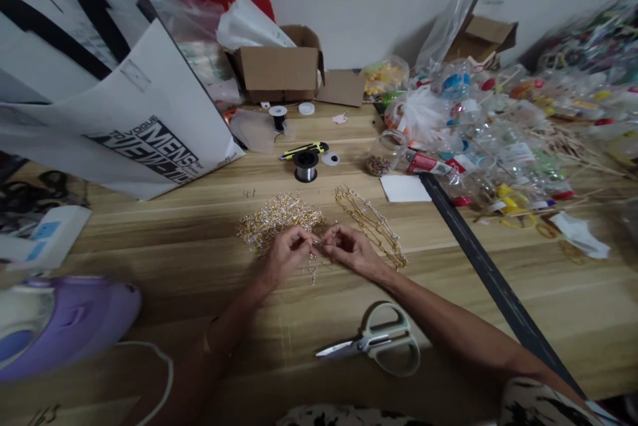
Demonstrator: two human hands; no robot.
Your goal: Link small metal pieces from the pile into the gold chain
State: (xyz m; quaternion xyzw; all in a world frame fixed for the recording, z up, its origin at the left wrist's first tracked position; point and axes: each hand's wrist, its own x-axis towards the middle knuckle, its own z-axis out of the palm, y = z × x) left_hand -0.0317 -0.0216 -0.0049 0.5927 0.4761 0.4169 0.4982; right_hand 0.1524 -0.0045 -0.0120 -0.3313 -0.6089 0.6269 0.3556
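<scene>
My left hand (286, 256) is closed in a pinch on a thin silver-coloured chain (312, 274), whose loose end trails down below the fingertips. Close against it, the fingertips of my right hand (353, 252) are pinched at the chain's upper end; the exact part between them is too small to make out. Just behind my left hand lies a heap of gold and silver chain pieces (279, 216). Longer beaded chains (371, 223) stretch out beyond my right hand. Nearer my body, scissors (383, 339) with pale handles rest on the wooden table, blades pointing left.
Behind the heap stand a wire spool (306, 167) and a yellow-black utility knife (304, 150). A large white bag (124, 113) and a purple iron (74, 326) occupy the left. Plastic bottles (498, 140) crowd the right, beside a long dark strip (491, 273).
</scene>
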